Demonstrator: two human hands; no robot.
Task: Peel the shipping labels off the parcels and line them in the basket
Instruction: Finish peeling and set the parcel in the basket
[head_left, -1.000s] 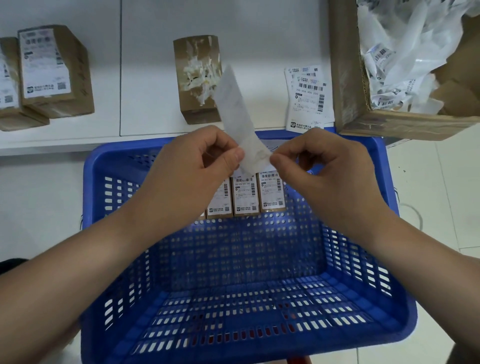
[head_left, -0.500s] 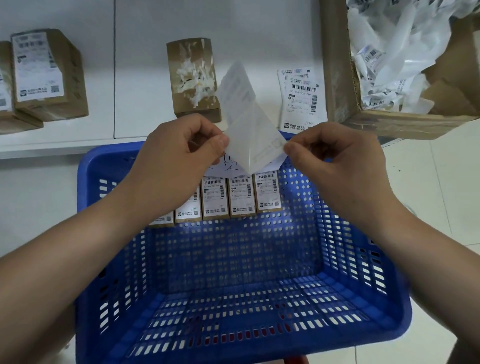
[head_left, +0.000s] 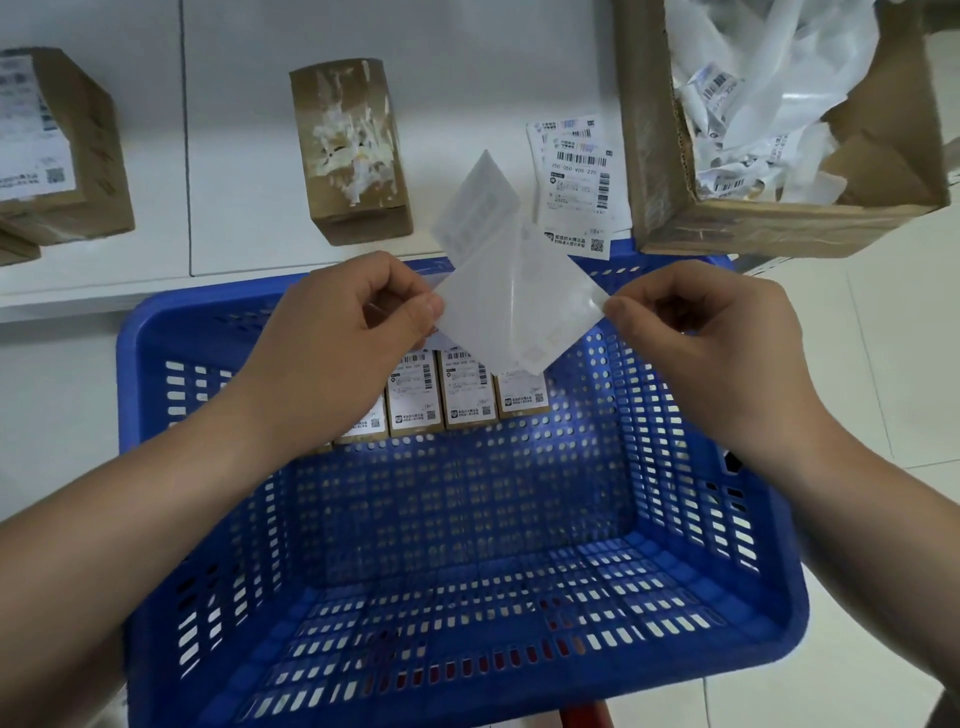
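Above the far rim of the blue basket (head_left: 691, 670), at frame centre, both hands hold one translucent label sheet (head_left: 511, 291). Left hand (head_left: 337, 332) pinches the sheet's left edge between thumb and curled fingers; right hand (head_left: 696, 332) pinches its right corner likewise. The sheet shows faint print through its back and appears to be separating into two layers, one standing upward. Judgement: the opposed pinches are meant to pull the layers apart.

Against the basket's far wall, a row of labelled parcels (head_left: 441, 395) stands side by side, labels facing the camera, partly hidden by the left hand. On the white surface (head_left: 239, 156), upper centre, a stripped parcel (head_left: 353, 150) carries torn paper residue, apparently the one just peeled. Upper left, labelled boxes (head_left: 47, 150) appear untouched. Loose printed labels (head_left: 576, 182) lie flat just beside an open carton (head_left: 660, 156), upper right, which holds crumpled waste strips (head_left: 753, 104).
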